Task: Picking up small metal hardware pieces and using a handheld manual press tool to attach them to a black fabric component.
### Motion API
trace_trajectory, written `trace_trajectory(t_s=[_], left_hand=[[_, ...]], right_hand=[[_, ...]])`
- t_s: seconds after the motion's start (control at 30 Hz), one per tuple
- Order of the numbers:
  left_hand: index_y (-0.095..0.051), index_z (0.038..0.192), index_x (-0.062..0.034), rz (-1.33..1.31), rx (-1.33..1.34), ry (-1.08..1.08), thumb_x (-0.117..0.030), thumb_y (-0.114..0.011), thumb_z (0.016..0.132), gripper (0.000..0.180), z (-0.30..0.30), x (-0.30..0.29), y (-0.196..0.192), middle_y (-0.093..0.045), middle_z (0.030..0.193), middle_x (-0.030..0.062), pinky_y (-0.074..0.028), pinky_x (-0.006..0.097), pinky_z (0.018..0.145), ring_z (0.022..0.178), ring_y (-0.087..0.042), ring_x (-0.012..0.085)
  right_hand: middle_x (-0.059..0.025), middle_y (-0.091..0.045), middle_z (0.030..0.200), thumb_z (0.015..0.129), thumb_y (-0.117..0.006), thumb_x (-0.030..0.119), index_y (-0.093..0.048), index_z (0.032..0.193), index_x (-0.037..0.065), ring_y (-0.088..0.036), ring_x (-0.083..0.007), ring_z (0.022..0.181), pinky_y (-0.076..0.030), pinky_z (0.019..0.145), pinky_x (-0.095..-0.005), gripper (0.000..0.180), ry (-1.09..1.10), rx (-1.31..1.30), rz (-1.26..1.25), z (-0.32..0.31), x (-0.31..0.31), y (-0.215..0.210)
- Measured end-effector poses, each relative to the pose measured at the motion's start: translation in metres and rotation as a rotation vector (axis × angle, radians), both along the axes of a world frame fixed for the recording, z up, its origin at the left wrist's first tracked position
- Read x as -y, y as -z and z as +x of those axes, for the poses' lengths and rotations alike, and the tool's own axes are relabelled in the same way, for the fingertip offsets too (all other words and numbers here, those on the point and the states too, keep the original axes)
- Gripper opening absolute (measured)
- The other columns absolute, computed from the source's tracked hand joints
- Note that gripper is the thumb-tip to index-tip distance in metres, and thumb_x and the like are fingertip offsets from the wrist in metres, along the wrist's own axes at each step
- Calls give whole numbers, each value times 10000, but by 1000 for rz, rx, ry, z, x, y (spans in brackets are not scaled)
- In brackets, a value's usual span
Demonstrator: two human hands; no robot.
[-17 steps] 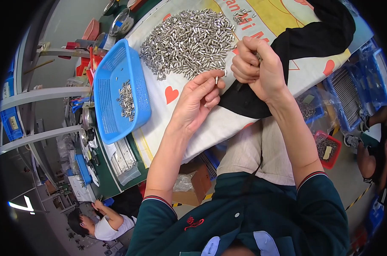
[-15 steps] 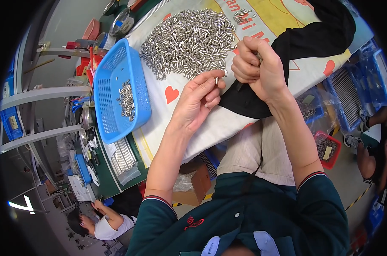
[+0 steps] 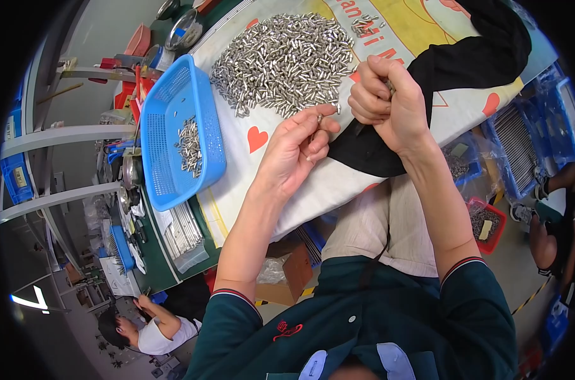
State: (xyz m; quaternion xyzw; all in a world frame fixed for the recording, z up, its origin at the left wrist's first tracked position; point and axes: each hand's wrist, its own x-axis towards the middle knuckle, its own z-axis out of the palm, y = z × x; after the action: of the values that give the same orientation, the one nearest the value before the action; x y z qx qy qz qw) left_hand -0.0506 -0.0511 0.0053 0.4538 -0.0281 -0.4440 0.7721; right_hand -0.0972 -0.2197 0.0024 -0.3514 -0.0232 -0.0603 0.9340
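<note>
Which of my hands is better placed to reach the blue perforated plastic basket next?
Probably your left hand: it's nearer the blue perforated plastic basket, pinching a small silvery metal piece. Your right hand, curled into a fist, is farther right.

Metal pieces [image 3: 284, 63] are gleaming, smooth, glossy at 12 o'clock. Blue basket [image 3: 213, 136] at 10 is showing semi-gloss perforated plastic. Tablecloth [image 3: 240, 171] is looking matt, fabric-like. Black cloth [image 3: 452, 66] at 2 is reading matt, wrinkled. Clear plastic bag [image 3: 189, 259] at 8 is shining; cardboard box [image 3: 299, 272] at 6 is appearing matt.
</note>
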Motion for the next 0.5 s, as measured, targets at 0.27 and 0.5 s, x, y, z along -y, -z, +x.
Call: trace_trajectory(t_s=[0.27, 0.5], left_hand=[[-513, 913, 10, 7, 35, -97, -101, -422, 847, 158, 4, -3, -5, -579, 820, 130, -351, 204, 485, 548, -441, 83], [-590, 741, -11, 764, 1142, -185, -101, -593, 763, 93, 5, 4, 1, -418, 482, -26, -271, 220, 418, 426, -345, 45]], right_hand=[[48, -199, 397, 887, -324, 251, -245, 524, 132, -140, -60, 364, -143, 351, -225, 390, 0, 3, -8, 0, 1, 2], [47, -196, 398, 885, -328, 252, -244, 523, 132, -142, -61, 369, -146, 355, -224, 390, -8, 19, -6, 0, 1, 0]])
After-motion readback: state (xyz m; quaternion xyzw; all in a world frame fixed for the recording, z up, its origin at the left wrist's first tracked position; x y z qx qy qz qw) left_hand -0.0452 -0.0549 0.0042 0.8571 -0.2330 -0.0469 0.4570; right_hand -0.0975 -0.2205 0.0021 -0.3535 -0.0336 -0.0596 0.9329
